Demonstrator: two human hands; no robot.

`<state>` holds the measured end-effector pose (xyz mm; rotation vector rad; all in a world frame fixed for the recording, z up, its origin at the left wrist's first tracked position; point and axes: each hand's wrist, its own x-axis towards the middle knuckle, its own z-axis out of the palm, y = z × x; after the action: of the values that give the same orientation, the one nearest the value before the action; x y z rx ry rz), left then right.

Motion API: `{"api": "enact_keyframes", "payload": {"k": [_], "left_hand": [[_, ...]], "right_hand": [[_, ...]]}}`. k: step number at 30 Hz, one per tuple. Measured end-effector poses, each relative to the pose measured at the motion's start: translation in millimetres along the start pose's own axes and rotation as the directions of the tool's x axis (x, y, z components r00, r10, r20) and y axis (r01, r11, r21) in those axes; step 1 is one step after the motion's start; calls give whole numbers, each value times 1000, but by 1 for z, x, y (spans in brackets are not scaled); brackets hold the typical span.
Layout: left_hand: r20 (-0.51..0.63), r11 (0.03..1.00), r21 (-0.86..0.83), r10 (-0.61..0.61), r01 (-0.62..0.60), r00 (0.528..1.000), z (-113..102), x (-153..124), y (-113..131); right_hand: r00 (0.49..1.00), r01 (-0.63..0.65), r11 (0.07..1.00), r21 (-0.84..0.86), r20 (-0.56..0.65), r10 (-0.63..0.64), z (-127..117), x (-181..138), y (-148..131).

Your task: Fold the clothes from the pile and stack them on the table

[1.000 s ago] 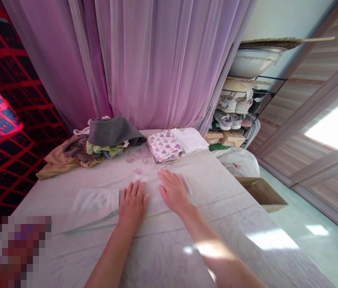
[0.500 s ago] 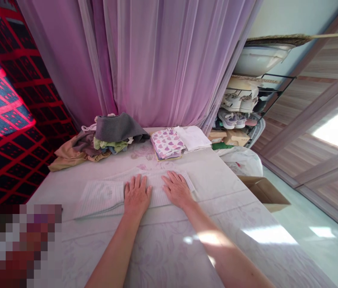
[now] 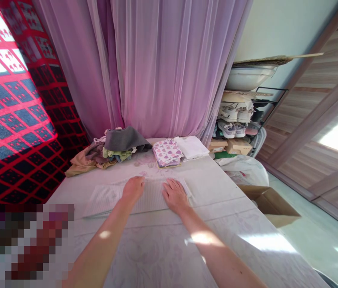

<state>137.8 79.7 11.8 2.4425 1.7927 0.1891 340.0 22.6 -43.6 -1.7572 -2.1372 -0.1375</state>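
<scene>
A pale striped garment (image 3: 154, 196), folded into a long flat shape, lies across the cloth-covered surface. My right hand (image 3: 175, 194) rests flat on its right part, fingers spread. Over its middle, my left hand (image 3: 133, 188) is curled, with the knuckles up. The fingertips of that hand are turned under, so whether they pinch any fabric is hidden. To the left, the garment's folded end lies past my left wrist.
Behind, a loose heap of clothes (image 3: 124, 142) sits left of a heart-print folded stack (image 3: 167, 152) and a white folded cloth (image 3: 191, 147). A purple curtain (image 3: 157, 72) hangs behind. At right stand a shoe rack (image 3: 261, 102) and an open cardboard box (image 3: 277, 202).
My left hand has gone from lying flat with fingers spread to curled, at about the same place on the garment. My right hand stays flat. The view has shifted slightly.
</scene>
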Motion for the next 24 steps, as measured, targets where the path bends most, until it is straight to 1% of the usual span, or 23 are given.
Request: {"api": "enact_keyframes", "payload": {"k": [3,7,12,18,21,24], "left_hand": [[21,998,33,46,-47,999,-11,22,-12],[104,990,65,116,-123,988,-14,44,-21],[146,988,115,81,-99,986,-7,57,-24],[98,984,174,16,-33,995,7,59,-24],[52,983,182,20,-29,998,10,58,-20],[-13,983,178,58,-55,998,7,46,-12]], "right_hand": [[999,-3,1000,21,-49,4,3,-2,2],[995,3,998,56,-97,3,7,-3,6],[988,29,995,97,-155,-14,6,-5,10],[985,-26,995,101,-166,43,3,-6,10],[987,-30,996,78,-156,42,2,-6,8],[992,-59,998,25,-112,62,1,-4,5]]}}
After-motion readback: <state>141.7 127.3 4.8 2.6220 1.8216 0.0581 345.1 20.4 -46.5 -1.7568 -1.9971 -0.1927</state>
